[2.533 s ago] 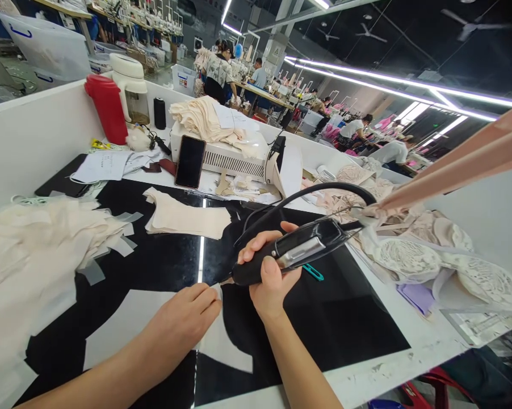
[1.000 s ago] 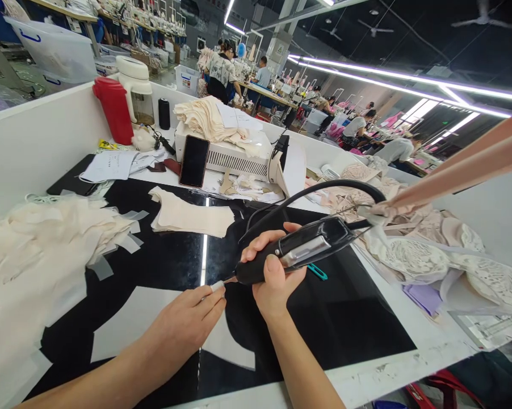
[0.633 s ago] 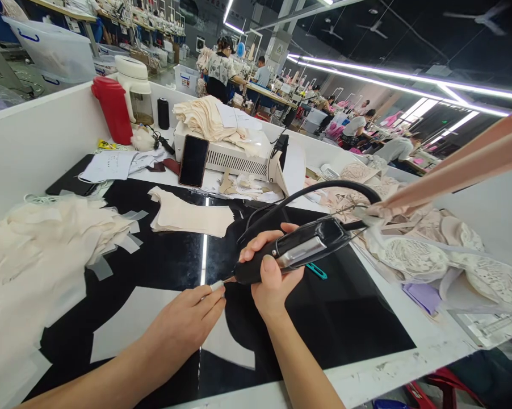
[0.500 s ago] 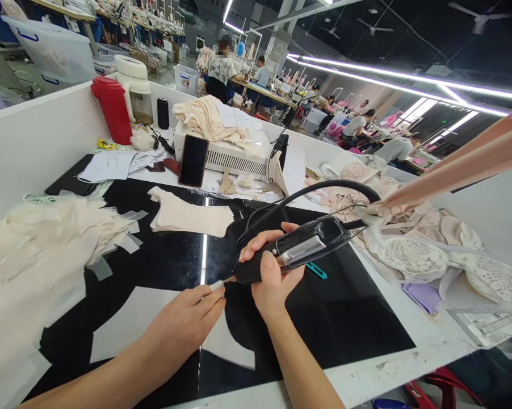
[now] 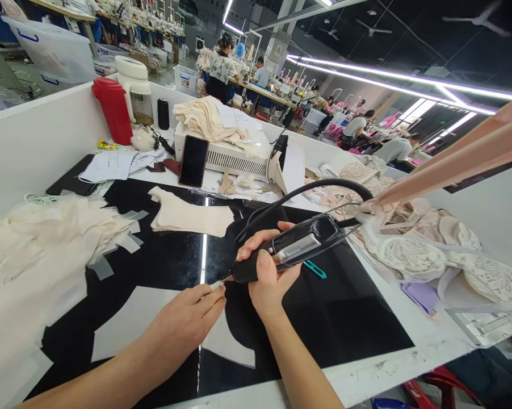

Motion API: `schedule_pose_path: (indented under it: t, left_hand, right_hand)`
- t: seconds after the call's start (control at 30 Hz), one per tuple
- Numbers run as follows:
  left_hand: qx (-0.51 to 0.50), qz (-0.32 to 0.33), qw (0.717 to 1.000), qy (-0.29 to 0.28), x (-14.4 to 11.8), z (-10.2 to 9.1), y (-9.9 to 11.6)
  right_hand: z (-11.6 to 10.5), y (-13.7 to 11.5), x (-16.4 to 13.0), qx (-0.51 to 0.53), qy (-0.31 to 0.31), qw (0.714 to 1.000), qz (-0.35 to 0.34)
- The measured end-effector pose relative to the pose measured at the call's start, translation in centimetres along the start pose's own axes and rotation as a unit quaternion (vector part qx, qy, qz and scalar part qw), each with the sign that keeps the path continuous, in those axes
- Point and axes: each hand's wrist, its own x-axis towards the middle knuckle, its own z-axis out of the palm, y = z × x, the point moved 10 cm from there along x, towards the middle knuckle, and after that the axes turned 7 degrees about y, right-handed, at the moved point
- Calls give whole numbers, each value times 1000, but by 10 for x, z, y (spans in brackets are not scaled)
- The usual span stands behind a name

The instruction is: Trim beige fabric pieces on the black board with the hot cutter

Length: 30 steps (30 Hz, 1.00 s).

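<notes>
My right hand [image 5: 273,272] is wrapped round a black handheld electric tool [image 5: 292,247] with a silver panel and a thick cord. The tool's thin metal tip [image 5: 227,278] points down to the left and meets the fingertips of my left hand [image 5: 192,315]. Those fingers are closed on a small white piece [image 5: 215,285], largely hidden by them; what it is I cannot make out. Beneath the left hand a white curved fabric panel [image 5: 126,324] lies flat on the black board [image 5: 336,318], its middle covered by hand and forearm.
Cream fabric pieces [image 5: 34,272] are heaped at left; a smaller cream stack [image 5: 192,215] lies ahead. A phone [image 5: 193,161] leans on a white slotted box [image 5: 234,165]. Right of the tool are a teal snipper-like item [image 5: 314,269], lace bras [image 5: 413,255] and a hanging pink strap [image 5: 452,159].
The black tool and my right hand have shifted slightly left, along with the cord and the pink strap. My left hand stays in almost the same spot, its fingers still closed.
</notes>
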Motion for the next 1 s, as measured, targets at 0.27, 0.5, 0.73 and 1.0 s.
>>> schedule_pose_path:
  t: [0.27,0.5,0.73,1.0]
  left_hand:
    - [10,8,1000,-19,1,3,1]
    - [15,3,1000,6,3,-2,-1]
    - [13,8,1000,-23,0,5,0]
    - [15,15,1000,20,5,-12,2]
  right_hand:
    - [-1,-2,2,15,6,1000,10]
    - [9,-3,-3,51,-19,998,11]
    - [6,3,-4,47,-13,999,13]
    - [9,3,-4,51,-18,999,9]
